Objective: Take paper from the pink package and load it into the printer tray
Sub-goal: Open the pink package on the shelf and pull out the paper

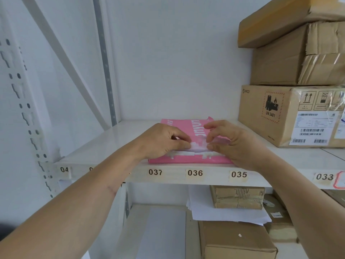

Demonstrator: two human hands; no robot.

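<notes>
Pink package point(183, 136): flat on shelf point(104, 144), long axis running away from viewer, torn near end facing both hands. Left hand point(160, 141) and right hand point(231, 144) equally near, each grip apparently pinching the white paper point(197, 146) edge.

pink package point(196, 159) top partly hidden under both hands, cardboard boxes point(291, 116) cut off at right edge

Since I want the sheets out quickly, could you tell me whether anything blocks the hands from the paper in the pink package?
Nothing visible does. The left hand and right hand already rest on the pink package, at its torn near end where white paper shows. The cardboard boxes stand clear to the right.
</notes>
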